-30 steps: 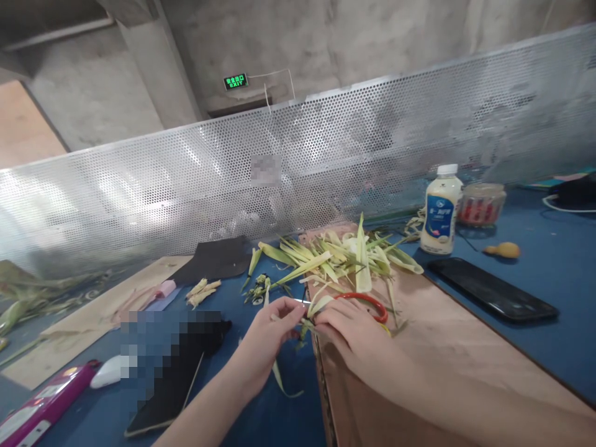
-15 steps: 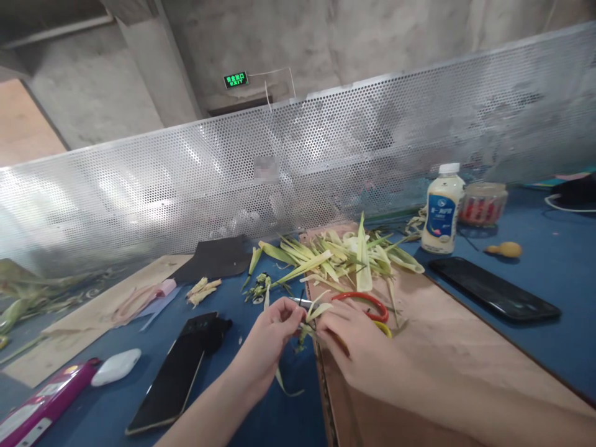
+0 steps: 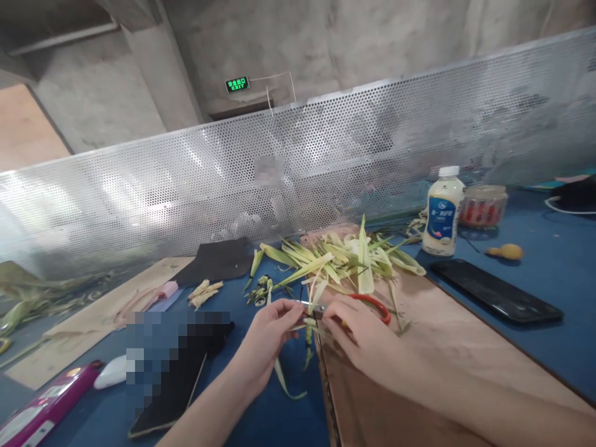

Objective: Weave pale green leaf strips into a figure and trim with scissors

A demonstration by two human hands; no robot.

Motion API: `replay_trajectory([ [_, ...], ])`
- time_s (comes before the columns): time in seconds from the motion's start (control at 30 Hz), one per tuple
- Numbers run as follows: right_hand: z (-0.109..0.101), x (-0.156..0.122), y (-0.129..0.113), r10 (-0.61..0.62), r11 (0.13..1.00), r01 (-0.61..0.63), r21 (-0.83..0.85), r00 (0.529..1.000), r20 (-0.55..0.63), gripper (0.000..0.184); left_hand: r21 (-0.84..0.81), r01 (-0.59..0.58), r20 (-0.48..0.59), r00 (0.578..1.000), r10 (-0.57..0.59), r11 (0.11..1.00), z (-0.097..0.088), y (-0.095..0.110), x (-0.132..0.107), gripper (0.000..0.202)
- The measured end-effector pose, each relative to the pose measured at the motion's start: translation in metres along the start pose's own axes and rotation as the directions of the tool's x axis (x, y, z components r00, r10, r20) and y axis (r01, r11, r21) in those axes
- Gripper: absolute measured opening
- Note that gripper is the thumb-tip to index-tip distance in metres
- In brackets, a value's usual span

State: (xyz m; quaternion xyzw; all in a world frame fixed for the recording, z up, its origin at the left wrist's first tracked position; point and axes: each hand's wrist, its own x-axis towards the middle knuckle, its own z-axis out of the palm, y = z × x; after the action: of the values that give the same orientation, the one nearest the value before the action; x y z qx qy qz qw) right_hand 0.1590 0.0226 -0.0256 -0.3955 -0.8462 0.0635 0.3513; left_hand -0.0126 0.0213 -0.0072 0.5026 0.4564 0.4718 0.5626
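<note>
My left hand (image 3: 267, 335) and my right hand (image 3: 358, 337) meet at the near left corner of a brown cardboard box (image 3: 433, 347). Both pinch a small bundle of pale green leaf strips (image 3: 311, 313), the fingers of each hand closed on it. One strip stands up between the fingertips and a longer one (image 3: 285, 383) hangs down below my left hand. Just behind my right hand lie red-handled scissors (image 3: 376, 304) on the box. A heap of cut leaf strips (image 3: 344, 257) covers the far end of the box.
A blue table (image 3: 549, 261) carries a white drink bottle (image 3: 441, 211), a plastic jar (image 3: 482, 205), a black phone (image 3: 496, 290) and a small yellow gourd (image 3: 507, 251) on the right. At left lie a dark phone (image 3: 172, 379), a white case (image 3: 110, 371) and a magenta packet (image 3: 41, 406). A perforated metal screen (image 3: 186, 180) stands behind.
Both hands rose slightly and drew a little apart. The leaf bundle turned, so one strip now points upward and another dangles between the hands.
</note>
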Motion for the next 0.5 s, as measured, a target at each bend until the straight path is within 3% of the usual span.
replay_trajectory([
  [0.13, -0.001, -0.002, -0.002, 0.021, 0.999, -0.021, -0.041, 1.000, -0.014, 0.013, -0.003, 0.015, -0.015, 1.000, -0.015, 1.000, 0.000, -0.001, 0.002, 0.021],
  [0.3, 0.001, -0.004, 0.000, 0.009, 1.000, -0.010, -0.015, 0.999, -0.049, 0.011, 0.126, -0.018, -0.043, 0.999, 0.024, 0.992, 0.001, 0.003, -0.001, 0.020],
  [0.4, -0.001, -0.002, 0.002, 0.003, 1.000, -0.001, 0.019, 0.995, -0.102, 0.010, 0.250, -0.119, -0.056, 0.989, 0.137, 0.961, 0.002, 0.007, -0.003, 0.017],
  [0.5, -0.008, 0.000, 0.002, -0.067, 0.997, 0.072, 0.016, 0.980, -0.186, 0.009, 0.390, -0.274, -0.040, 0.949, 0.314, 0.879, 0.002, 0.011, -0.008, 0.012],
])
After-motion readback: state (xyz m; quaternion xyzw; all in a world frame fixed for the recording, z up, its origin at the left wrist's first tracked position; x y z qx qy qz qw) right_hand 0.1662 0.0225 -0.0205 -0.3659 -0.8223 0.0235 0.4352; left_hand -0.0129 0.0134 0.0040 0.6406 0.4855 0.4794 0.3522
